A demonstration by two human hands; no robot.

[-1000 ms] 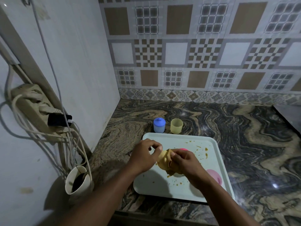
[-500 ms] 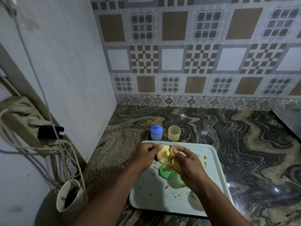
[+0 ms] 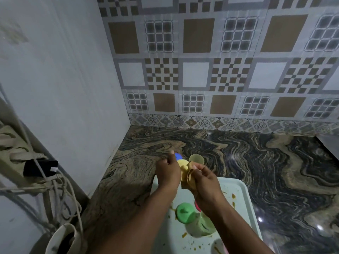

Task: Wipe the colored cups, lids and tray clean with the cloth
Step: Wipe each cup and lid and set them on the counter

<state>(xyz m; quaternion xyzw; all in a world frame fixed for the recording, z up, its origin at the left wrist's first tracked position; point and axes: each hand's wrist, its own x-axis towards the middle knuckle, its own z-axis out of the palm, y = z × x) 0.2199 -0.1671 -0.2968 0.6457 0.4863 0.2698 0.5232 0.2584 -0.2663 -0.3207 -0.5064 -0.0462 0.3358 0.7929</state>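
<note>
Left hand (image 3: 167,170) pinches the light, stiff, probably slippery lid (image 3: 183,166) by its rim; right hand (image 3: 204,179) pinches the soft cloth (image 3: 187,182).

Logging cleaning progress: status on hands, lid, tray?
Left hand grips yellow lid; right hand holds cloth against it. Tray stained brown, unwiped. Green lid, green cup on tray; nothing blocking.

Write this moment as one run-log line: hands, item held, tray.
left hand: grips yellow lid | right hand: holds cloth against lid | green cup: lying on tray | tray: brown spots, not yet wiped
</note>
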